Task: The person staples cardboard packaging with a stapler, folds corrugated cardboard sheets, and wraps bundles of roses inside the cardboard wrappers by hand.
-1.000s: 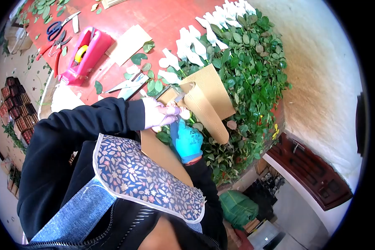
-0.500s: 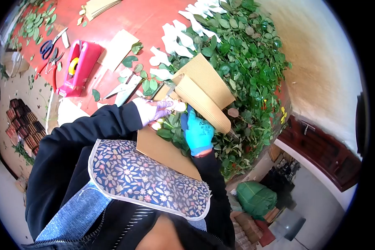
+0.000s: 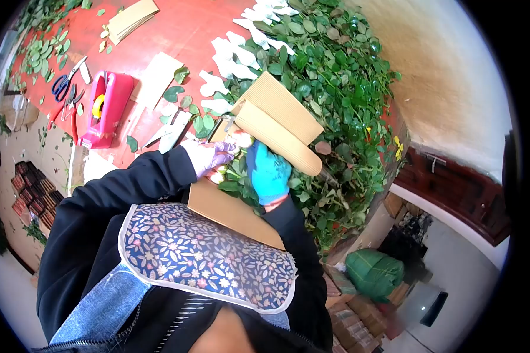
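My left hand [image 3: 210,156], in a thin purple glove, is closed at the pale pink-white rose heads [image 3: 239,139]. Close by on the right, my right hand [image 3: 269,174] wears a blue coated work glove and curls around a rose just below its head; the fingertips are partly hidden. The roses and their leaves [image 3: 235,177] lie on a brown cardboard sheet [image 3: 232,215] against the apron. Just beyond my hands rests a folded piece of corrugated cardboard [image 3: 282,120]. Scissors [image 3: 172,130] with broad metal blades lie on the table beyond my left hand.
A pink tape dispenser [image 3: 109,109], red-handled pruners [image 3: 70,109] and dark-handled scissors [image 3: 66,82] lie left on the red table [image 3: 185,29]. White-sleeved flower heads [image 3: 232,56] and a leafy heap [image 3: 341,100] fill the right. Cardboard pieces [image 3: 132,20] lie at the back.
My right hand has turned and bent inward at the wrist, closer to the rose heads. One rose head shows more fully between my hands. The whole view has shifted slightly.
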`<state>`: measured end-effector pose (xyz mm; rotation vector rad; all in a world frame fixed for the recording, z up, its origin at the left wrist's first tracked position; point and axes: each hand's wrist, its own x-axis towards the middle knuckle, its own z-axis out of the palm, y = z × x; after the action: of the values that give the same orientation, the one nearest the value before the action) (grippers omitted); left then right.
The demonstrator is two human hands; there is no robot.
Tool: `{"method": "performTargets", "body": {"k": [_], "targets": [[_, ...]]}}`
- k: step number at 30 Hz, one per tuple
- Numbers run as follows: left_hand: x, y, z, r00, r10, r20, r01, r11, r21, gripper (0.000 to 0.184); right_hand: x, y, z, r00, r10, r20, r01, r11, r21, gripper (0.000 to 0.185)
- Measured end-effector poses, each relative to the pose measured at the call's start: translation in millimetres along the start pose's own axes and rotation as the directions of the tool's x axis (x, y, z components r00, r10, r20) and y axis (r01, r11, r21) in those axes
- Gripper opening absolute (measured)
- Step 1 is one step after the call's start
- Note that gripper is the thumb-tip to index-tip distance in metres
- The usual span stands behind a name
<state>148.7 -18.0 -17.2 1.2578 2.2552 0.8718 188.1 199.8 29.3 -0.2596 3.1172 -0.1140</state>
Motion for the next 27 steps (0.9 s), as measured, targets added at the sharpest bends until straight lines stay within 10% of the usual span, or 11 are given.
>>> {"method": "performTargets", "body": {"k": [5,9,13,27], "targets": [[5.8,-3.1,-7.1,0.999,0.054,0.003,-0.054,0.998,0.025,0.046,13.4,1.9,28.8,0.997,-0.08,-0.025,0.079,0.997,-0.007,0.017],[10.7,-0.8,-6.3,0.934,-0.261,0.243,0.356,0.715,-0.601,0.037,12.6,4.9,49.2,0.998,-0.057,0.034,0.058,0.998,-0.04,0.008],[10.5,-22.3,2.8,0.997,0.069,-0.047,-0.072,0.995,-0.067,0.034,13.3,4.3,47.8,0.995,-0.055,0.087,0.063,0.995,-0.083,0.021],[31.5,-15.1,-2.6,0.994,0.109,-0.006,-0.109,0.991,0.079,0.055,-10.2,19.7,21.3,0.988,-0.151,0.016,0.145,0.971,0.19,0.026]]}}
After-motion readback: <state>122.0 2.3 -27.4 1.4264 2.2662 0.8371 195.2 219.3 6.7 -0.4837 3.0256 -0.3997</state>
